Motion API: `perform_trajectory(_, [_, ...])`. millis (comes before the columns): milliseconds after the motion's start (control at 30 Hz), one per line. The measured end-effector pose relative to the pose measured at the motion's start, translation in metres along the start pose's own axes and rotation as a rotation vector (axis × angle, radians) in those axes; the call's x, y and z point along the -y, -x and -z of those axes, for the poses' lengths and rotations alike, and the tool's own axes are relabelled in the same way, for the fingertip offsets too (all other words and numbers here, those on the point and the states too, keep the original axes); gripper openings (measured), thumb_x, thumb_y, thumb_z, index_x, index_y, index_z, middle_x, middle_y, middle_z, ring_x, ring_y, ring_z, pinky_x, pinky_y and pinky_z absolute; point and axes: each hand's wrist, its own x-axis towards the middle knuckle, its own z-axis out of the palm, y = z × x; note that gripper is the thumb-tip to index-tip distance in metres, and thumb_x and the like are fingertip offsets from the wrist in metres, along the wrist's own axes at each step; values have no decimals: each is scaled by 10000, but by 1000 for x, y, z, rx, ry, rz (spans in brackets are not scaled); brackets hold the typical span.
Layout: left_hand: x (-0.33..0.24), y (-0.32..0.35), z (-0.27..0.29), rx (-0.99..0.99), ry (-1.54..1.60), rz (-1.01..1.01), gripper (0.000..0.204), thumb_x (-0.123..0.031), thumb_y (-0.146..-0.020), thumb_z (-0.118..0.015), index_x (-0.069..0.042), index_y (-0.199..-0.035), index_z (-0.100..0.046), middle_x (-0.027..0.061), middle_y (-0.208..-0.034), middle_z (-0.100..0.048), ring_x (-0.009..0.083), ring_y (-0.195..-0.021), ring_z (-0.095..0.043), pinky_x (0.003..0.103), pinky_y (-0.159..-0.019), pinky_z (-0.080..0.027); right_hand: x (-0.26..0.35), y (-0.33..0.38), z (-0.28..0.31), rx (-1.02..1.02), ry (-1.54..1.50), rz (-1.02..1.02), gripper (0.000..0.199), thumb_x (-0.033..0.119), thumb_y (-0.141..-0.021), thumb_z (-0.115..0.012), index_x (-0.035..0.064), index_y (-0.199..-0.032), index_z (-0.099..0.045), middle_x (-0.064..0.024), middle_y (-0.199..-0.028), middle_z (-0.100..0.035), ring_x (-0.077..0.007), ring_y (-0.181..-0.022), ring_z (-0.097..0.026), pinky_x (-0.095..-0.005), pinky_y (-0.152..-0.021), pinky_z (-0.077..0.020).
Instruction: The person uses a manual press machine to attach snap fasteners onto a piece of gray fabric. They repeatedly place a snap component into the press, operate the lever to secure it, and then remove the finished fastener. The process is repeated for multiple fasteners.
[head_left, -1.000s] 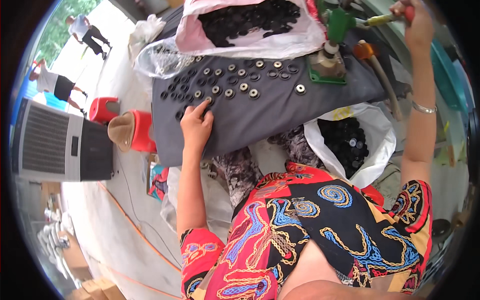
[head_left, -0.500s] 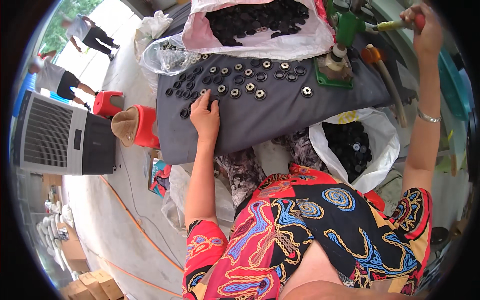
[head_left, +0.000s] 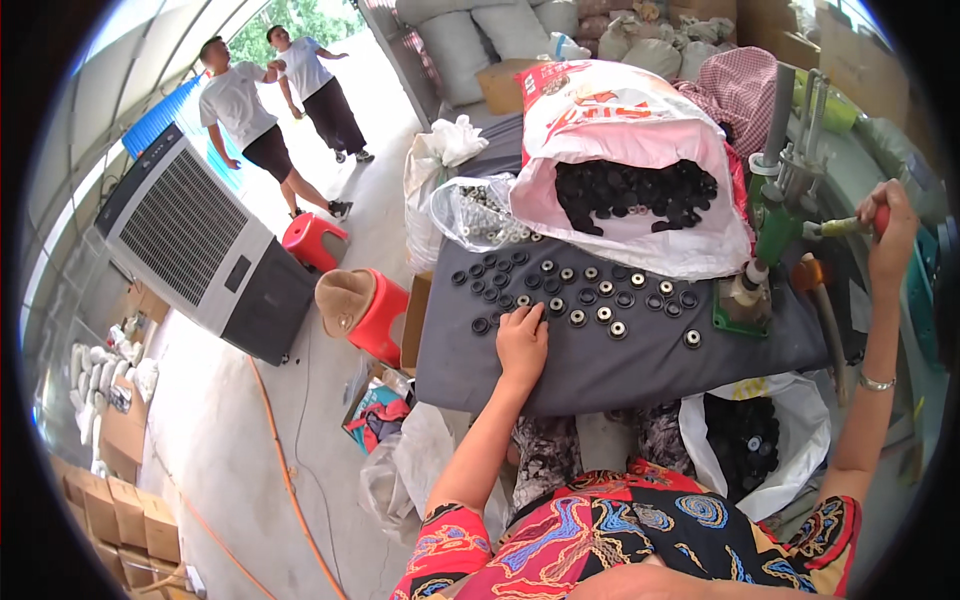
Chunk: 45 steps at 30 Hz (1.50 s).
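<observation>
grey cloth: dark grey table cover [head_left: 600, 375], smooth, under my left hand [head_left: 522, 340].
left hand: flat, fingers spread on small black rings [head_left: 575, 290] with pale centres, laid in rows; nothing clasped.
right hand: my right hand [head_left: 888, 235] fist closed round the red-tipped lever [head_left: 850, 226] of the green press [head_left: 775, 235].
pink sack: sack [head_left: 640, 150] beyond my left fingers, open, full of black round parts.
clear bag: clear bag [head_left: 480, 212] beside the sack, holding small pale metal pieces.
white bag: white bag [head_left: 750, 435] below the table edge, black parts inside.
</observation>
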Motion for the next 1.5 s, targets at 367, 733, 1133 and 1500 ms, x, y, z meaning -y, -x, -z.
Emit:
perform_trajectory(367, [14,-3,3,84,-85,-41,360,-65,-767,-694,-48,-1127,-702,147,-1050,-658,346,-991,-570,444,-871,-480,13,10,-36,-70,-98,29,260,183,-929,-489,12,-745,-559,-68,-608,-553,-149,-507,-557,-304,-540,-502])
perform_trajectory(733, [-1,-3,4,97,-154,-53,354,-75,-801,-679,-28,-1151,-688,146,-1025,-645,338,-958,-559,438,-821,-480,27,12,-33,-74,-78,23,294,190,-945,-497,-13,-741,-553,-81,-598,-537,-156,-496,-531,-319,-556,-513])
perform_trajectory(1133, [8,-3,2,80,-189,-60,373,-92,-779,-712,-70,-1151,-697,130,-1053,-656,341,-967,-569,435,-814,-495,19,9,-35,-76,-66,52,275,189,-936,-478,1,-746,-543,-87,-622,-538,-165,-510,-546,-329,-568,-516])
perform_trajectory(1500, [3,-3,3,47,-119,-30,348,-147,-751,-753,-115,-1097,-736,86,-1014,-686,306,-932,-595,412,-811,-508,25,10,-28,-69,-61,47,308,238,-977,-486,22,-762,-526,-58,-602,-499,-150,-531,-507,-316,-595,-482])
